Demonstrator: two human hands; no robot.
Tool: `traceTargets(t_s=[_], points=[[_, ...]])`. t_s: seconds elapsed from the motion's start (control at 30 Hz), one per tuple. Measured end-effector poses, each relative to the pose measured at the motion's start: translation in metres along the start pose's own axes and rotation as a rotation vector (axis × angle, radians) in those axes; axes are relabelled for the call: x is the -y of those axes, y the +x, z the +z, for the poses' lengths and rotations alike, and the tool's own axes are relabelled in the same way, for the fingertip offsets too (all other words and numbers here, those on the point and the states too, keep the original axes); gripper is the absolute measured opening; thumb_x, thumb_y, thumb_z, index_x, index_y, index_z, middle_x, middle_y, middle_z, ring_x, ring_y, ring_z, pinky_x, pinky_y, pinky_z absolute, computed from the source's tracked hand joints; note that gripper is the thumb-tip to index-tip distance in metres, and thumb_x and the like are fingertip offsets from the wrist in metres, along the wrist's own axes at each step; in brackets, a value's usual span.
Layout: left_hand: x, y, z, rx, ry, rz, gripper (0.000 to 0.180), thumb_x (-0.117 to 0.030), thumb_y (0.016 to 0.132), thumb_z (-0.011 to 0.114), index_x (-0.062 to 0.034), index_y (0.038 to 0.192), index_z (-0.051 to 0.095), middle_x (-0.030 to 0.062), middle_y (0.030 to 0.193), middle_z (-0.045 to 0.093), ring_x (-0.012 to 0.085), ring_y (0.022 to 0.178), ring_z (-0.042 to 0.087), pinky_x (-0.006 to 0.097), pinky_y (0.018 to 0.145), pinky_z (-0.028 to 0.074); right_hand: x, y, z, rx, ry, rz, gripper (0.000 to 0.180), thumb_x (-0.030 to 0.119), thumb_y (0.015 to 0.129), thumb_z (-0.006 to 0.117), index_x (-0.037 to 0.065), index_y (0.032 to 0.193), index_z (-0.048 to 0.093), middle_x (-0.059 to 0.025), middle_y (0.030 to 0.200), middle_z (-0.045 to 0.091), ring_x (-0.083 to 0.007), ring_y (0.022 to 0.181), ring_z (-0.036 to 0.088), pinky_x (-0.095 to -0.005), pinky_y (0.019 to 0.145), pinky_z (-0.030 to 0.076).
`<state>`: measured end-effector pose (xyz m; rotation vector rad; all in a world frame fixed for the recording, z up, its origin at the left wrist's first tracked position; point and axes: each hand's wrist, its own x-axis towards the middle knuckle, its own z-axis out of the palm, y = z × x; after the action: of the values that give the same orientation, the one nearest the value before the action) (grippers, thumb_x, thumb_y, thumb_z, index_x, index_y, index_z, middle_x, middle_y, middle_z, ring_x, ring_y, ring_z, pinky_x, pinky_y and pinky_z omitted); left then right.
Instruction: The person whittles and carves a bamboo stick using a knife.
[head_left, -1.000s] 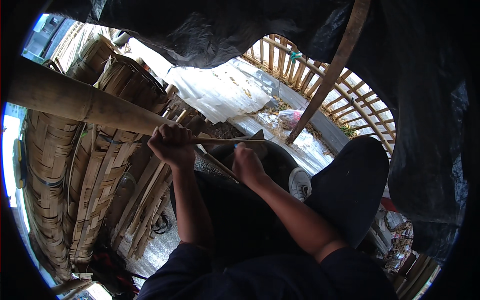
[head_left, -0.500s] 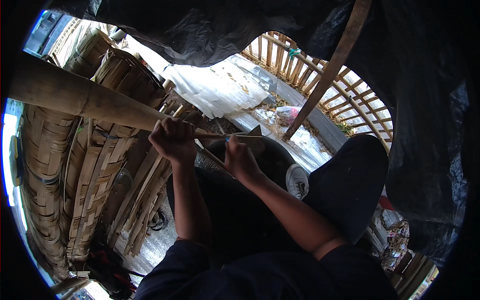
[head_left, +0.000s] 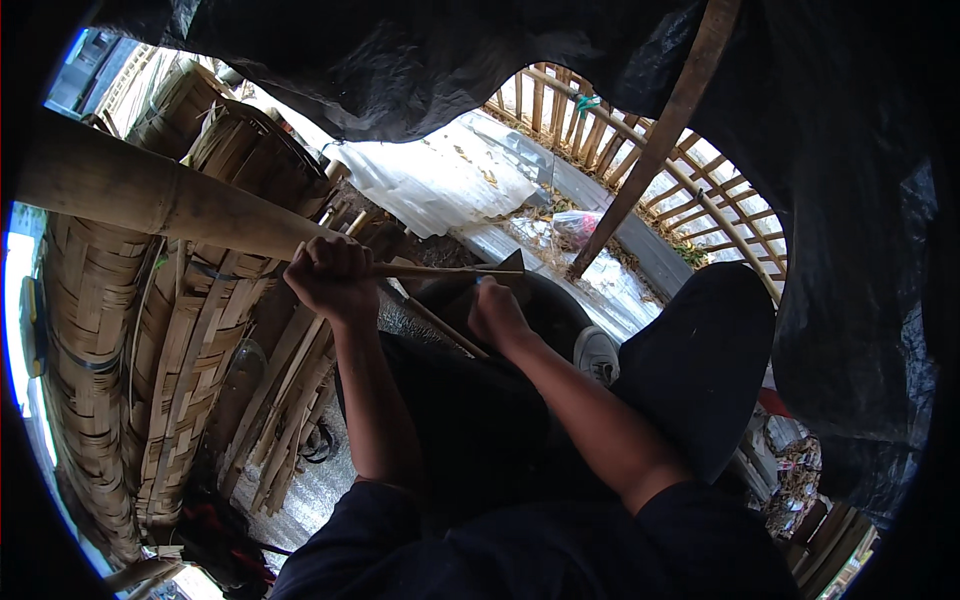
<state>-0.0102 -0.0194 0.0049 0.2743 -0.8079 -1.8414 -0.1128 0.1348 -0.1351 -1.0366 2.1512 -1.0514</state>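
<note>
My left hand (head_left: 335, 278) is closed in a fist around a thin bamboo stick (head_left: 430, 271), which sticks out to the right in front of me. Just under the stick's far part, my right hand (head_left: 500, 315) is closed too. A small blue bit (head_left: 484, 281) shows at its thumb, but what the fingers hold is hidden. A dark pointed piece (head_left: 512, 265) lies behind the stick's tip. The thick bamboo pole (head_left: 170, 200) slants in from the left and ends visually behind my left fist; whether they touch I cannot tell.
Tall woven bamboo baskets (head_left: 90, 370) stand at left, beside split bamboo pieces (head_left: 285, 420). A wooden post (head_left: 660, 140) slants down at upper right, near black plastic sheeting (head_left: 850, 250). Farther off are corrugated sheets (head_left: 430, 180) and a bamboo fence (head_left: 620, 130). My bent knee (head_left: 710, 340) is at right.
My right hand has moved a little to the right along the stick, away from my left hand. The left fist has shifted slightly left, still gripping the stick.
</note>
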Motion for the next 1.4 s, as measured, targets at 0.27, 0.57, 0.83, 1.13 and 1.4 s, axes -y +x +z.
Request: traceTargets(t_s=[0.27,0.57,0.83,1.13,1.4], points=[[0.003,0.005,0.001,0.009,-0.014,-0.015,0.034,-0.029,0.084,0.034,-0.0151,0.054,0.024,-0.0029,0.046,0.017,0.0098,0.041,0.011,0.029,0.039,0.012,-0.035,-0.001,0.002,-0.040,-0.040,-0.004,0.012,0.007,0.089,0.049,-0.004,0.086,0.045,-0.0317,0.069,0.057,-0.0461,0.075,0.060,-0.0515,0.057,0.048],[-0.001,0.004,0.002,0.016,-0.009,-0.034,0.035,-0.029,0.084,0.035,-0.0154,0.054,0.023,-0.0032,0.046,0.016,0.0093,0.041,0.010,0.028,0.038,0.012,-0.012,-0.001,0.007,-0.060,0.037,-0.056,0.014,0.007,0.086,0.047,-0.004,0.092,0.043,-0.0310,0.069,0.059,-0.0456,0.071,0.062,-0.0510,0.062,0.052],[-0.005,0.002,-0.008,0.056,0.004,0.007,0.035,-0.028,0.085,0.034,-0.0152,0.054,0.023,-0.0027,0.046,0.016,0.0092,0.041,0.010,0.028,0.038,0.011,0.045,-0.003,0.007,0.055,0.024,-0.111,0.012,0.006,0.085,0.048,-0.005,0.088,0.045,-0.0315,0.072,0.060,-0.0432,0.070,0.063,-0.0480,0.062,0.053],[-0.005,0.002,-0.004,0.031,-0.017,-0.006,0.033,-0.026,0.084,0.032,-0.0154,0.054,0.023,-0.0027,0.045,0.015,0.0098,0.041,0.010,0.028,0.038,0.011,0.051,-0.003,0.009,-0.032,0.099,-0.181,0.011,0.008,0.090,0.046,-0.003,0.090,0.042,-0.0289,0.062,0.056,-0.0461,0.064,0.059,-0.0516,0.053,0.047],[-0.008,0.003,-0.015,-0.020,0.013,-0.009,0.032,-0.026,0.083,0.033,-0.0149,0.054,0.024,-0.0027,0.046,0.016,0.0096,0.041,0.010,0.028,0.039,0.011,0.043,-0.002,0.007,0.022,0.022,0.013,0.012,0.007,0.090,0.046,-0.005,0.089,0.044,-0.0319,0.069,0.058,-0.0469,0.073,0.060,-0.0520,0.059,0.048]])
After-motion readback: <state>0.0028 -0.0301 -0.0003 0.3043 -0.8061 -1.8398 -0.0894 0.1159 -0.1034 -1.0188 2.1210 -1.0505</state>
